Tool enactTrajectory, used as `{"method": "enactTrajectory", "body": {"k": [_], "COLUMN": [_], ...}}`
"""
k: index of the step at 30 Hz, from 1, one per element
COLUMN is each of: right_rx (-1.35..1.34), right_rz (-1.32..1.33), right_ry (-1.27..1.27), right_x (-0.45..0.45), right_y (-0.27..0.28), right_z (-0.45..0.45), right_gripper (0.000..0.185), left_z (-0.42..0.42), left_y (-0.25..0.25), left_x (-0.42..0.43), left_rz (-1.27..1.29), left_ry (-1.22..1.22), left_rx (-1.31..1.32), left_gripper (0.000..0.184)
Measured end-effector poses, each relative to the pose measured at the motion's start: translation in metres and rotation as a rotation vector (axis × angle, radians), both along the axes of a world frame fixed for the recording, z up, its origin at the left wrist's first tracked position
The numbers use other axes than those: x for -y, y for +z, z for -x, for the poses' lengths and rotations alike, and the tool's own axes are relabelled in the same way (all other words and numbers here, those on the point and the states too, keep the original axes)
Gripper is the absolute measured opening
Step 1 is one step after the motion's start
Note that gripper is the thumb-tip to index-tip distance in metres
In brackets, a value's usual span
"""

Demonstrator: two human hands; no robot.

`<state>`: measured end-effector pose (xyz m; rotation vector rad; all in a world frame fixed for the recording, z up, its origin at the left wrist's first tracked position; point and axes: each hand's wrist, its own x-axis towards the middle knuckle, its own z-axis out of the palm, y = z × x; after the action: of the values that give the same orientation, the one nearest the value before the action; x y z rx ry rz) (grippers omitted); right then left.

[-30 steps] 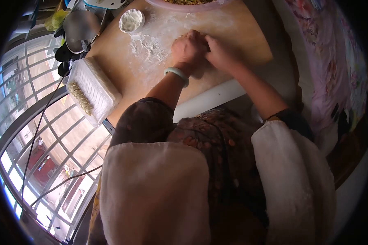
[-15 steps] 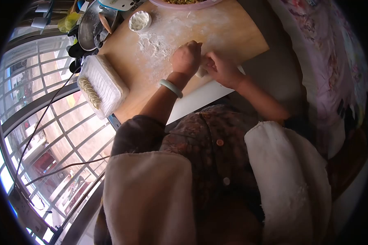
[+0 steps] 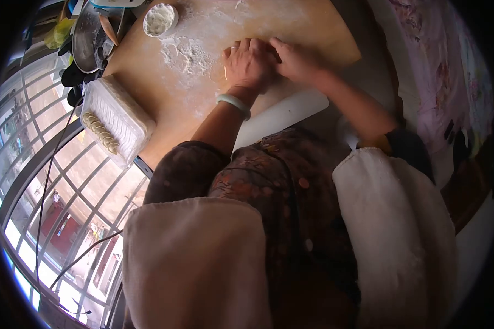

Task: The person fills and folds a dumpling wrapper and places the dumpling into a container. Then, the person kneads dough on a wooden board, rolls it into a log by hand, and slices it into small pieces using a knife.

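Pale sliver (image 3: pixel 225 73), poss. dough, shows at the outer edge of the left hand (image 3: pixel 250 66), on the wooden board (image 3: pixel 307 33); the rest, if any, is hidden under the palm. Left hand is back-up, fingers bent & side by side w/ small gaps, ring (image 3: pixel 234 48) on one; can't tell if they grip anything. Right hand (image 3: pixel 294 61) meets it from the R, thumb side up, fingertips tucked behind the left hand, so can't tell if they're open, closed or holding sth. Pale bracelet (image 3: pixel 234 103) on L wrist. Loose flour (image 3: pixel 186 56) lies just L of the hands, w/ round white bowl (image 3: pixel 160 20) of white powder beyond it. White strip (image 3: pixel 291 116) runs along the board's near edge, btwn hands & torso. Clear plastic tray (image 3: pixel 127 118) sits at the board's L edge, a row of pleated dough pieces (image 3: pixel 100 133) along its outer side. Past that, upper L: metal pan (image 3: pixel 86 46) w/ brown utensil (image 3: pixel 108 29) leaning in it. Barred window (image 3: pixel 66 181) far L; patterned cloth (image 3: pixel 431 71) far R.
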<state>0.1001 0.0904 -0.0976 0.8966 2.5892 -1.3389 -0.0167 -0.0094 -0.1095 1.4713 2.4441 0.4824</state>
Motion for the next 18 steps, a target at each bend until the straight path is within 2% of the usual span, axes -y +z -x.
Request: {"method": "enactTrajectory", "body": {"k": [4, 6, 8, 11, 14, 15, 16, 18], "right_rx": [0.076, 0.103, 0.037, -0.126, -0.271, -0.318, -0.376, -0.389], "right_rz": [0.177, 0.215, 0.161, -0.067, -0.236, -0.27, -0.25, -0.177], "right_ry": [-0.069, -0.118, -0.145, -0.132, -0.12, -0.114, -0.142, -0.14], "right_x": [-0.009, -0.015, -0.013, -0.004, 0.022, 0.033, 0.046, 0.065], "right_y": [-0.001, -0.008, -0.006, -0.017, -0.021, -0.018, -0.018, -0.003], "right_z": [0.017, 0.027, 0.028, 0.023, 0.0, -0.008, -0.015, -0.032], "right_gripper": [0.03, 0.025, 0.023, 0.022, 0.022, 0.022, 0.025, 0.029], "left_z": [0.016, 0.044, 0.051, 0.055, 0.073, 0.054, 0.049, 0.025], "left_y": [0.009, -0.024, -0.023, -0.039, -0.046, -0.002, -0.001, 0.013], "left_x": [-0.02, -0.033, -0.035, -0.038, -0.022, -0.016, -0.012, 0.012], "left_rz": [0.148, 0.123, 0.051, 0.001, -0.2, -0.131, -0.028, -0.033], "left_ry": [-0.065, -0.255, -0.323, -0.006, -0.44, -0.392, -0.187, -0.218], "left_rx": [-0.063, -0.196, -0.287, 0.0, -0.301, -0.253, -0.162, -0.201], "left_gripper": [0.032, 0.039, 0.041, 0.034, 0.027, 0.023, 0.018, 0.014]}}
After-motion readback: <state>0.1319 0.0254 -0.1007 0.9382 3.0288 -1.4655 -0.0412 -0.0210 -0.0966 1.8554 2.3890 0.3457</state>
